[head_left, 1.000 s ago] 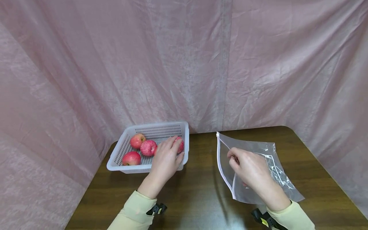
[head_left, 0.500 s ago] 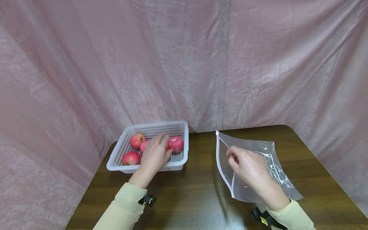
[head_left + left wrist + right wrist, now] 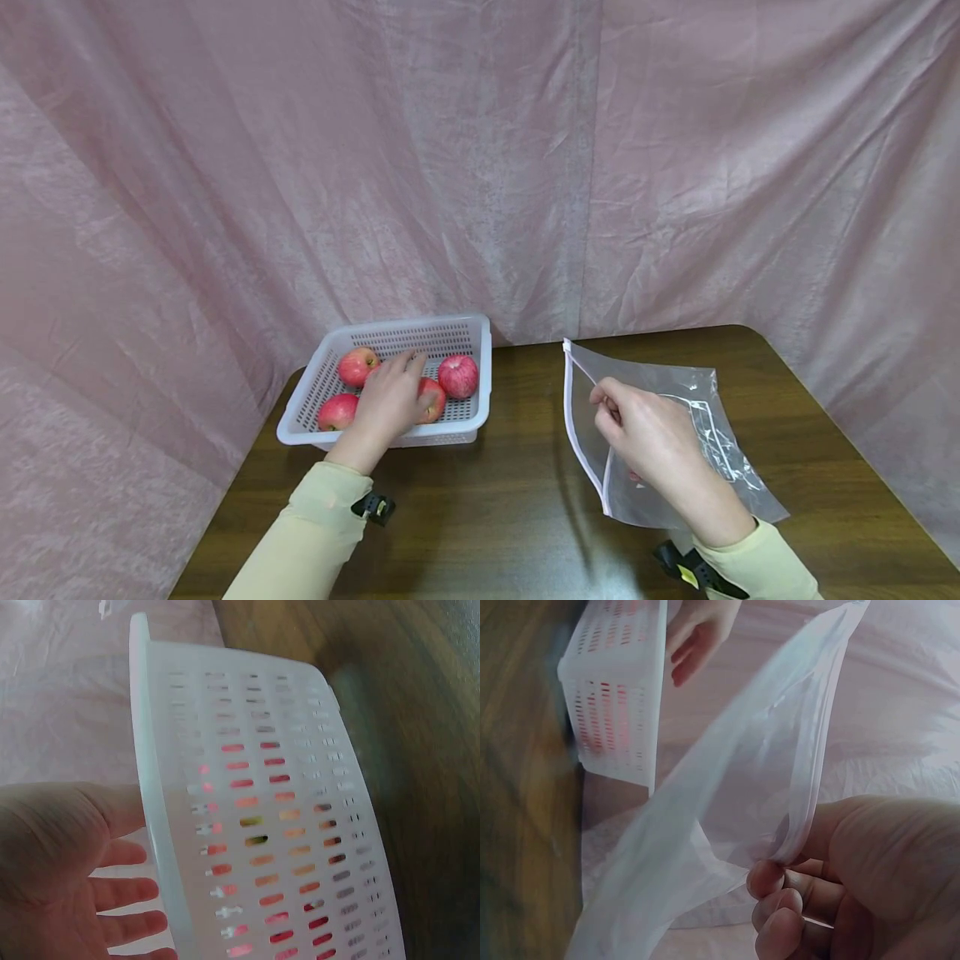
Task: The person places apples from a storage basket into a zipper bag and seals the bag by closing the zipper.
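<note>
At the far left we see pink crinkled cloth (image 3: 150, 250) hanging as a backdrop behind and beside the dark brown wooden table (image 3: 510, 500). On the table's left rear corner sits a white perforated plastic basket (image 3: 330, 375) with four red apples inside: one at the back left (image 3: 357, 365), one at the front left (image 3: 336, 412), one near the middle partly covered by our fingers (image 3: 433, 398), and one at the back right (image 3: 458, 375). Our left hand (image 3: 388, 406) reaches over the basket's near rim and lies on top of the middle apples; from the head view its fingers bend down over the fruit, while the left wrist view shows them loosely spread above the basket's slotted wall (image 3: 262, 825), so we cannot tell whether it truly grips an apple. A pale yellow sleeve (image 3: 307, 542) covers that forearm. Further right, well apart from the basket, lies a clear plastic zip bag with a white edge (image 3: 675, 450), its mouth turned toward the basket. Our right hand (image 3: 648, 437) pinches the upper lip of the bag's mouth between thumb and curled fingers (image 3: 780, 900), lifting it so the mouth stands open; the rest of the bag rests on the table.
</note>
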`<state>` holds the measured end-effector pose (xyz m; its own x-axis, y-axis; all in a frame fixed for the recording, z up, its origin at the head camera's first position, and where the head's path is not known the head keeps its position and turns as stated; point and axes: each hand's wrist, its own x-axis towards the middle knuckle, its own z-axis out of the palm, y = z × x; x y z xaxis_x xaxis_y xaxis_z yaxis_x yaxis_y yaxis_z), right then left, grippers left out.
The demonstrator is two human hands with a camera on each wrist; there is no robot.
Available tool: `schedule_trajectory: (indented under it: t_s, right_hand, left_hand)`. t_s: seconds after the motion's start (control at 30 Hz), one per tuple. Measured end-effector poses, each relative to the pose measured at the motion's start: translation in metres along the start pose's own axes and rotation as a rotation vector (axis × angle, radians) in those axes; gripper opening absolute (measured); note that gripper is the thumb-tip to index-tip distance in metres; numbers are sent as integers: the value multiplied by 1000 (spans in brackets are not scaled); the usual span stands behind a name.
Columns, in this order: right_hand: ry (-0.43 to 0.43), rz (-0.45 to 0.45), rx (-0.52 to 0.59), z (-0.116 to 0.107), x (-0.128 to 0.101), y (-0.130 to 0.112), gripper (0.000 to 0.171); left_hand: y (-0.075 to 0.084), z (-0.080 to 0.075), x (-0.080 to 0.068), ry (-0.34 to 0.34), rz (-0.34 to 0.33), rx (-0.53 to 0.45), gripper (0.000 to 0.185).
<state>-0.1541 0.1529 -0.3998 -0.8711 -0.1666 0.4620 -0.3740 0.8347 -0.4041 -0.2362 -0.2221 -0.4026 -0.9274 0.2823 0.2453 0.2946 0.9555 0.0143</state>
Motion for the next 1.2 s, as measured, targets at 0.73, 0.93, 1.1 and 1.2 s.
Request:
schedule_trajectory:
  t_s: [0.73, 0.93, 1.1, 1.2]
  right_hand:
    - [-32, 8, 24, -1, 2, 1, 20]
    - [-38, 8, 29, -1, 1, 1, 20]
    - [-35, 3, 27, -1, 1, 1, 20]
    - [-36, 1, 25, -1, 1, 2, 20]
  left_hand:
    - [-10, 5, 12, -268, -34, 15, 58]
    - [-13, 8, 14, -286, -47, 7, 59]
    - [-15, 11, 16, -303, -63, 8, 65]
    - [-15, 12, 16, -295, -62, 16, 60]
